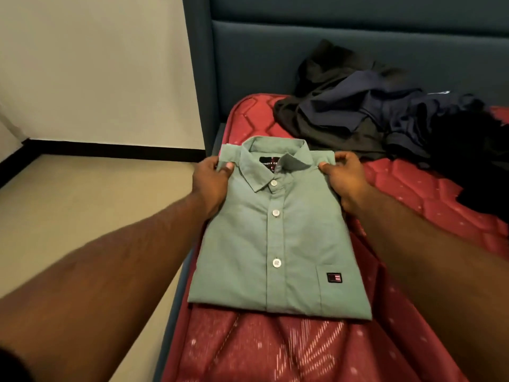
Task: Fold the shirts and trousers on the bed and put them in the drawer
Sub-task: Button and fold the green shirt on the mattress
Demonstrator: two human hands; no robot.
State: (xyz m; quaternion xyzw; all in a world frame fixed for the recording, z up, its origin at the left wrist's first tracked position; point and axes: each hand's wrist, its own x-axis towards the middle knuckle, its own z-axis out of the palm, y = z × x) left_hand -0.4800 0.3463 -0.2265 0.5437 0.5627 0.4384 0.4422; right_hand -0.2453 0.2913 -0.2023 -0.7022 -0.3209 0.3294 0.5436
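Two hands pinch folded green shirt (pixel 275 238) shoulders, left hand (pixel 210 180), right hand (pixel 344 179), squaring fold, probably readying lift off bed (pixel 429 194).

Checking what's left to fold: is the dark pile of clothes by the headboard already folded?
No, the dark clothes lie crumpled in a loose heap.

Bedroom, bed (pixel 429 194), padded headboard (pixel 358 31), strewn clothes (pixel 358 114)
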